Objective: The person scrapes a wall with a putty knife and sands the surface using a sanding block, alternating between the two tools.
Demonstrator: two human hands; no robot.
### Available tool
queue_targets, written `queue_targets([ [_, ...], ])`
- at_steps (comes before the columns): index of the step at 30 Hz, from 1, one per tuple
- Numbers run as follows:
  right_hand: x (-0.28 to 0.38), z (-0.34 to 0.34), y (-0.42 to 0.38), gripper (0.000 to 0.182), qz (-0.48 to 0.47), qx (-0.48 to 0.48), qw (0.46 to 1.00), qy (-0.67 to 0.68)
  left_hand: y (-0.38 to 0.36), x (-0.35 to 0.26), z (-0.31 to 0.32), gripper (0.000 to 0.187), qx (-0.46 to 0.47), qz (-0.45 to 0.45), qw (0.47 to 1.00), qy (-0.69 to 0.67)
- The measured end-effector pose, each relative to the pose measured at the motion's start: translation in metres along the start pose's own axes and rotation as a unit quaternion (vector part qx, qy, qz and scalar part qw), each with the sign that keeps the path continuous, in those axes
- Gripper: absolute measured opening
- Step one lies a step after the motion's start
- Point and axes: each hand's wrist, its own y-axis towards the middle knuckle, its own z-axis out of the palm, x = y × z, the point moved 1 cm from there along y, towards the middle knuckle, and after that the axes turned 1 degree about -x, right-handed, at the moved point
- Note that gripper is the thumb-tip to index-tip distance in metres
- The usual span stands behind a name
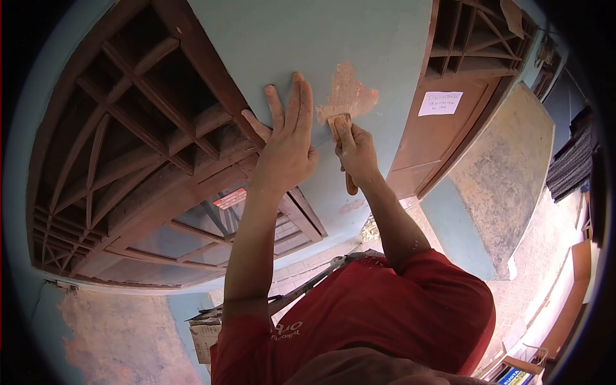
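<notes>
My right hand (357,154) is closed around a paint scraper (351,185), its wooden handle showing below the fist. The scraper's head meets the lower edge of a bare, pinkish patch (346,95) on the light blue-green wall (256,38). To the left, my left hand (285,138) rests against the same wall with its fingers stretched out and holds nothing. Its outermost finger reaches the edge of the brown wooden window frame (212,70).
A brown door (443,141) with a paper notice (440,103) stands at the right. Slatted woodwork and glass panes fill the left side. Below are a cardboard box (204,340) and a tiled floor (545,256). Worn, stained wall sections (500,186) appear at right and lower left.
</notes>
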Motion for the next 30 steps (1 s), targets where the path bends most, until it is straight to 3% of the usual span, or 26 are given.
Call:
queue_targets([
  [5, 0.028, -0.002, 0.008, 0.05, -0.061, 0.018, 0.998, 0.029, 0.0, -0.003, 0.002, 0.118, -0.014, 0.004, 1.0, 0.009],
  [8, 0.01, 0.002, -0.004, 0.049, -0.011, 0.001, 1.0, 0.018, -0.002, -0.002, 0.001, 0.118, -0.016, 0.003, 1.0, 0.001],
  [14, 0.036, 0.005, 0.004, 0.048, -0.067, -0.014, 0.998, 0.006, 0.001, -0.004, 0.002, 0.116, -0.008, -0.008, 1.0, -0.003],
  [17, 0.008, 0.003, -0.004, 0.047, -0.044, 0.0, 0.999, -0.011, -0.001, -0.003, 0.001, 0.116, -0.019, 0.0, 1.0, -0.004],
  [24, 0.021, 0.006, -0.003, 0.044, -0.054, 0.003, 0.999, -0.002, 0.001, -0.004, -0.001, 0.117, -0.005, -0.01, 1.0, -0.02],
  [26, 0.009, 0.009, -0.011, 0.045, -0.015, 0.006, 1.0, 0.016, 0.0, -0.003, -0.001, 0.118, -0.006, -0.005, 1.0, -0.02],
  [30, 0.041, 0.014, 0.002, 0.048, -0.034, 0.009, 0.998, 0.051, -0.001, -0.004, -0.001, 0.117, -0.003, -0.005, 1.0, -0.03],
])
